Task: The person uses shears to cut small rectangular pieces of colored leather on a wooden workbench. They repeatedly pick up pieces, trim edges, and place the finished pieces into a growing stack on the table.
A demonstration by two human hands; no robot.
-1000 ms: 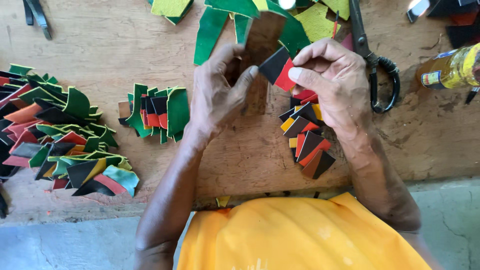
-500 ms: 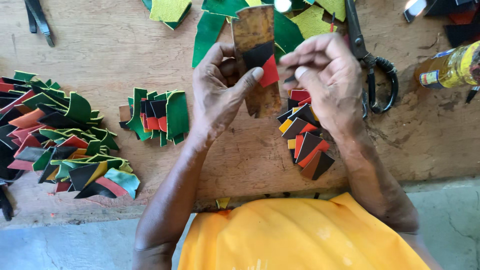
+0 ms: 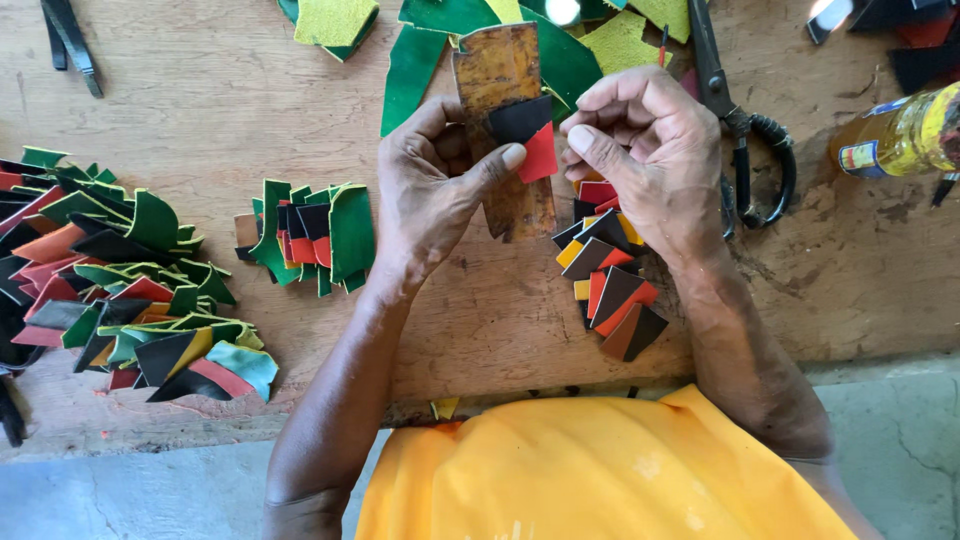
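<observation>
Two hands: left hand [image 3: 440, 180] and right hand [image 3: 650, 160] meet over the table [image 3: 200, 110].
Head view, left grip: thumb pins black-and-red piece [image 3: 525, 135] onto brown strip [image 3: 505, 120].
Right grip: fingers curled, thumb beside piece, holding nothing clearly.
Change: piece shifted from right fingers to strip; strip now upright.
Below right grip: stack of cut pieces [image 3: 610, 280].

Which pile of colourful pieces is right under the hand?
The small stack of black, red and orange pieces beneath the right hand. The green-edged pile and the big heap lie farther left.
</observation>
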